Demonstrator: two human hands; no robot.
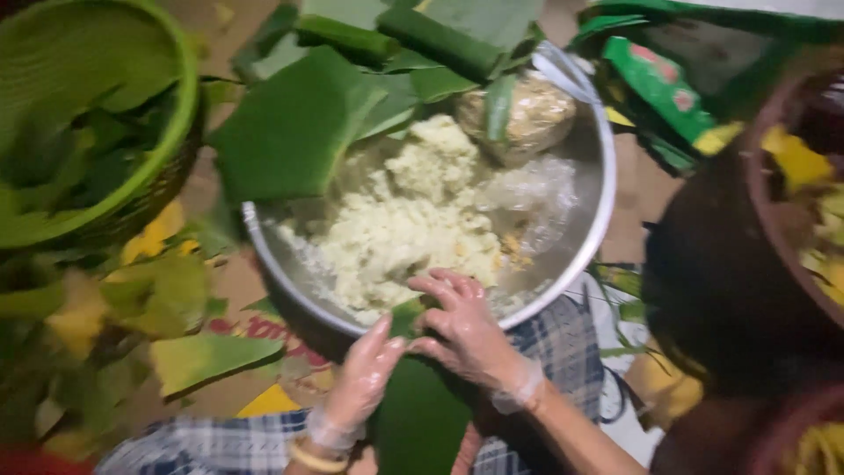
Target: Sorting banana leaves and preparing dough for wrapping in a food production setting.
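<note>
Leaf (pixel 420 413) lies between both hands' fingers (pixel 387 339).

2 gloved hands, left (pixel 365 378) and right (pixel 466 330), fold a banana leaf (pixel 418 413) at the near rim of a metal bowl (pixel 598 211) holding rice (pixel 404 220). Cut leaves (pixel 294 132) overlap the bowl's far-left rim. A green basket (pixel 176 123) stands left of it.
</note>
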